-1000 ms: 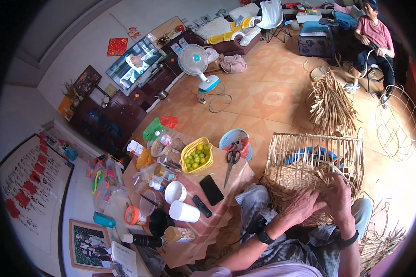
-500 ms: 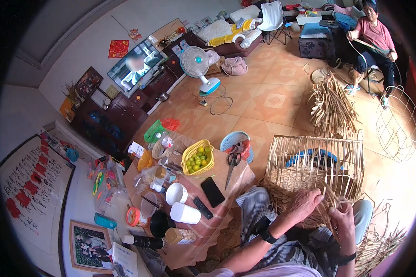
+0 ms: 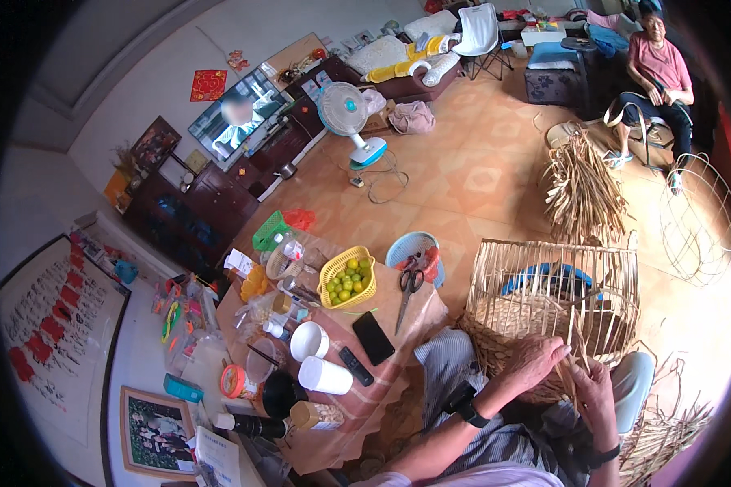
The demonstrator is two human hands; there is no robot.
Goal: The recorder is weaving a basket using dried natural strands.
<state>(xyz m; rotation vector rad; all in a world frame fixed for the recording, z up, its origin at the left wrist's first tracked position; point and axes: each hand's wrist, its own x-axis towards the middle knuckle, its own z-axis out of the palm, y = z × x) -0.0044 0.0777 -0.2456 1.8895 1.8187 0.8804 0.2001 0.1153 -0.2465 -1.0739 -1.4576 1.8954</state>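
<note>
A half-woven basket of pale dried leaf strips rests in front of my lap, with upright slats along its far part and tighter weaving nearer me. A blue rounded object shows through the slats. My left hand, wearing a black band at the wrist, pinches a flat strip at the weave with thumb and forefinger. My right hand grips the hanging strips just to the right and lower, its fingers bent round them. The strips cross between the two hands; their lower ends are partly hidden.
At left, a table bears scissors, limes, cups, jars and phone. Beyond are a fan and blue bin. A leaf bundle, wire frame and seated co-worker occupy the right; loose strips lie beside me.
My hands have shifted a little at the basket, strips now drawn between them. The co-worker's hands, spread apart holding a strip half a second ago, have lowered together toward the lap.
</note>
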